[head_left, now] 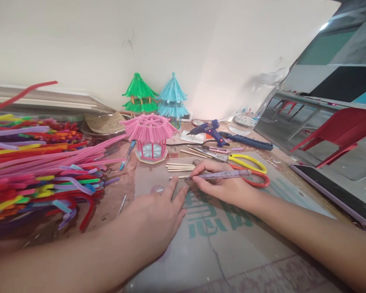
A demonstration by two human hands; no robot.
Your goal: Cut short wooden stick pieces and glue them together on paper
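Observation:
My right hand (pixel 215 181) pinches a slim purple pen (pixel 225 175), its tip pointing left at a short wooden stick (pixel 175 177). On the mat just below that stick, my left hand (pixel 161 213) lies palm down with fingers stretched out. Its index fingertip is at the stick; whether it presses on it, I cannot tell. Several more pale wooden sticks (pixel 179 167) lie side by side a little farther back. Behind them stands a small pavilion (pixel 151 130) with a pink fuzzy roof, pink posts and a light-blue floor.
Pipe cleaners (pixel 49 162) in many colours heap up at left. Green (pixel 139 93) and blue (pixel 173 95) tiered pavilions stand by the wall. Scissors (pixel 247 162), a blue glue gun (pixel 212 132), a clear jar (pixel 250 106) and a phone (pixel 335 193) are at right.

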